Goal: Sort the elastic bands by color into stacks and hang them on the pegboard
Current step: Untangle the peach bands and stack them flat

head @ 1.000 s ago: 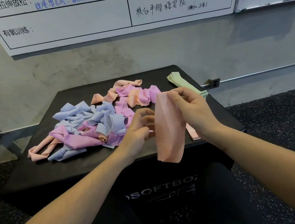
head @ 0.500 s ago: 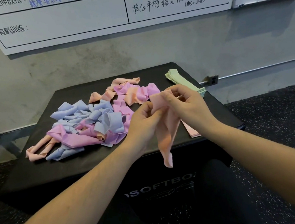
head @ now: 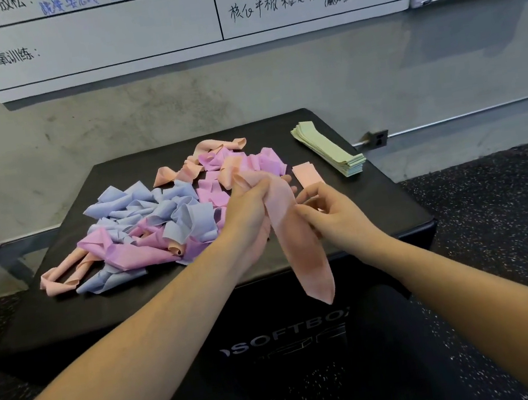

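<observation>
Two bare forearms reach forward over black soft box (head: 68, 315). Left hand (head: 251, 215) grips upper part of peach elastic band (head: 299, 245), fingers curled around it; band hangs down past box's front edge. Right hand (head: 335, 210) pinches same band's right edge. Behind hands, small flat peach stack (head: 307, 173). Left of it, tangled pile of blue, pink, peach bands (head: 144, 223). Far right corner, neat green stack (head: 326, 148). Whiteboard (head: 97, 36) on wall beyond.

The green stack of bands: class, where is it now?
In the head view, the green stack lies at the black box's far right corner, just right of the small peach stack.
</observation>
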